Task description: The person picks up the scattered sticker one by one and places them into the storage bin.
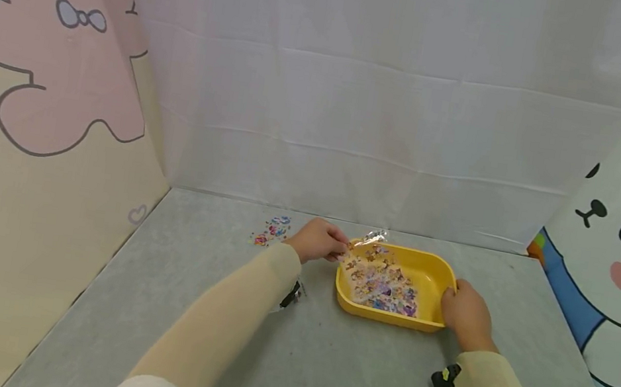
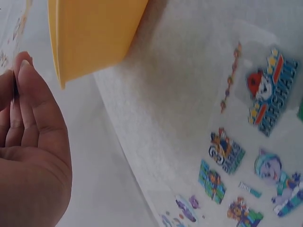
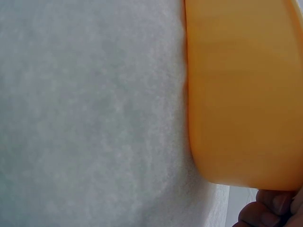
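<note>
Right hand [image 1: 469, 316] grips round-cornered tray [image 1: 435, 280]; left hand [image 1: 317, 241] pinches glossy film [image 1: 382, 288].

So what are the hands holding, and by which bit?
The left hand pinches the clear sticker sheet by its left edge; the right hand grips the yellow tray by its right end.

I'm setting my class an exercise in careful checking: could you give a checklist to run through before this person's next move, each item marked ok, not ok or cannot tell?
1. Left hand holding the printed clear sheet: ok, its fingers pinch the left side.
2. Right hand holding the yellow tray: ok, at the right end.
3. Sheet wholly inside the tray: not ok, its shiny far end extends beyond it.
4. Second printed sheet apart from the tray: ok, lying to its left.
5. Tray flat on the table: cannot tell.
</note>
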Demonstrator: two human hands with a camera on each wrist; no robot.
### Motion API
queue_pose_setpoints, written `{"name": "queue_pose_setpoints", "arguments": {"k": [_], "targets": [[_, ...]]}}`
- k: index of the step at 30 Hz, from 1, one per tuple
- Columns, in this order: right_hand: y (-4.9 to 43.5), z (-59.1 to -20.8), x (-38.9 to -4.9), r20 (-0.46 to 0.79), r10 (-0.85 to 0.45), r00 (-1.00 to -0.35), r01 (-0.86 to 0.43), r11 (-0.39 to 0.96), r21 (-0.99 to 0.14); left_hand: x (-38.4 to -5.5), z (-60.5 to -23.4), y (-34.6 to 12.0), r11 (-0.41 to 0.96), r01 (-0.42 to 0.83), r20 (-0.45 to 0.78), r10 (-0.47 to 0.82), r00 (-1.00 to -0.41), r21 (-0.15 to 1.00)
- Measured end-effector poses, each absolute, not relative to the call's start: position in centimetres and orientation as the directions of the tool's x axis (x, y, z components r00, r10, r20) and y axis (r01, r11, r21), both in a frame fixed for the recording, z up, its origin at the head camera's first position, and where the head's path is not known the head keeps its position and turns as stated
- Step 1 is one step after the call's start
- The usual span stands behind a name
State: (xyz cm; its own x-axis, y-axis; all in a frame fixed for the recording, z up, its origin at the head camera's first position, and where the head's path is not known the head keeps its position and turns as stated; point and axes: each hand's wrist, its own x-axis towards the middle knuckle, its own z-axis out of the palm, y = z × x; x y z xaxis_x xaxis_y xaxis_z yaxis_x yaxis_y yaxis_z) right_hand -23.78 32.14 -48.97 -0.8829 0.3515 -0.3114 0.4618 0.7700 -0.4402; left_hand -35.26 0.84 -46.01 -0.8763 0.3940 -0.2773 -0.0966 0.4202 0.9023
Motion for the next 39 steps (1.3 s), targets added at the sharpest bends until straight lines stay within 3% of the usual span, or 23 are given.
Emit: {"name": "queue_pose_setpoints", "arguments": {"k": [7, 12, 24, 32, 39], "targets": [[32.0, -48.9, -23.8, -0.319, 0.354, -0.879, 0.468, 0.766, -0.441, -34.6, -46.3, 2.2, 0.410, -0.100, -0.264, 0.365, -0.893, 0.907], [32.2, -49.0, -24.0, -0.322, 0.356, -0.878, 0.471, 0.767, -0.436, -33.9, -46.5, 3.7, 0.535, 0.011, -0.227, 0.377, -0.898, 0.845], [32.4, -49.3, -24.1, -0.321, 0.346, -0.881, 0.463, 0.765, -0.447, -31.4, -46.8, 6.1, 0.820, 0.373, -0.081, 0.448, -0.890, 0.434], [32.3, -49.4, -24.1, -0.323, 0.346, -0.881, 0.463, 0.772, -0.436, -30.8, -47.1, 6.1, 0.906, 0.370, -0.009, 0.380, -0.925, 0.205], [32.3, -49.5, -24.0, -0.317, 0.345, -0.883, 0.460, 0.769, -0.444, -30.9, -48.1, 5.4, 0.888, 0.383, 0.064, 0.380, -0.923, 0.254]]}}
